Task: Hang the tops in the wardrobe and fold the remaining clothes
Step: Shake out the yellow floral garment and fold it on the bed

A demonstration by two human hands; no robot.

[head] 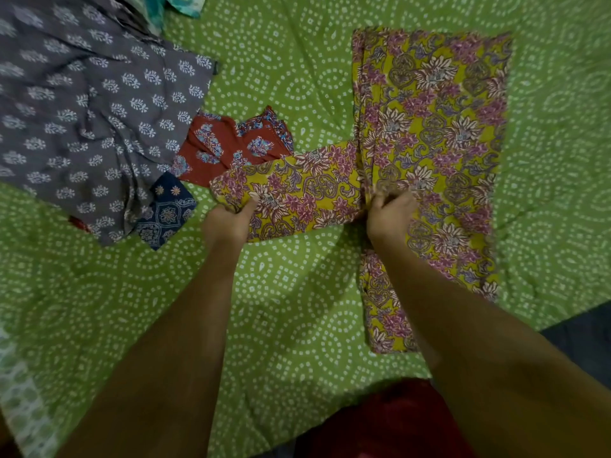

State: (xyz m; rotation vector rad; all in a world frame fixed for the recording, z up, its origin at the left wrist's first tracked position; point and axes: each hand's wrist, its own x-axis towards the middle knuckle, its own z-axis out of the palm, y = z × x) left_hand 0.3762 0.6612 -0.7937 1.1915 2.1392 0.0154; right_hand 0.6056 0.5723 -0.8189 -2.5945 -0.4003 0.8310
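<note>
**Both Hands on the Yellow Floral Garment**

We look down at the green bedspread [291,292], dotted with white rings, our landmark for everything here. On its right half lies the yellow floral garment [429,127], folded into a long strip that runs from the far side toward the near edge. A sleeve-like piece of it branches left across the middle of the bedspread. Our left hand [228,223] clenches the outer end of that piece, fingers curled into the cloth. Our right hand [390,216] grasps the bunched fabric where the piece meets the main strip, fingers curled around it.

On the bedspread's far left lies a grey printed garment [92,104], spread loosely. Just beside its edge, toward the bedspread's centre, sits a rust-red printed cloth [231,143], touching the yellow piece. A navy patterned cloth [168,209] peeks out beneath the grey one. At the far-left corner, a teal cloth [182,4] shows partly.
</note>
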